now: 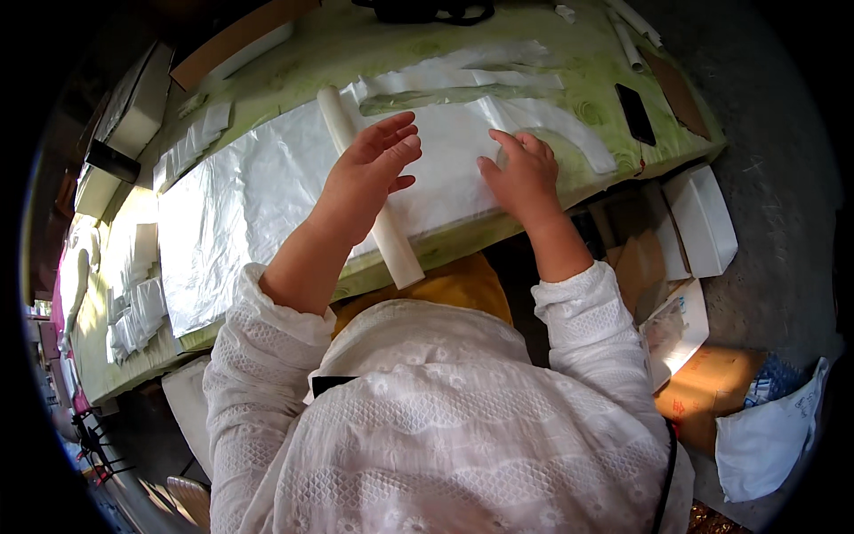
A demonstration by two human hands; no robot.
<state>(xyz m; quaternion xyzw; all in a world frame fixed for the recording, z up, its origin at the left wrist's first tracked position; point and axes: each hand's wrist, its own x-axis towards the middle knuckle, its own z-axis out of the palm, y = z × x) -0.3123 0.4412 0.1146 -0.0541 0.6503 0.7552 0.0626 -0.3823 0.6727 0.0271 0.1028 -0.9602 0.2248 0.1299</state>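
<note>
My left hand (369,169) hovers above a long white roll (397,245), its fingers spread and nothing in them. The roll lies slantwise across a thin, shiny whitish plastic sheet (253,196), one end sticking out past the table's near edge. To the right, my right hand (525,173) is curled over the sheet's right part. A bit of something greyish and rounded shows between its thumb and forefinger; most of it is hidden by the fingers. Beside that hand, a folded plastic strip (574,141) curves toward the right edge of the table.
The green patterned table (587,67) carries more plastic strips (463,80) at the far side. A black phone (635,115) lies at the right. Small stacks of plastic bags (138,311) sit at the left. Cardboard boxes (712,387) and a white bag (767,436) stand on the floor.
</note>
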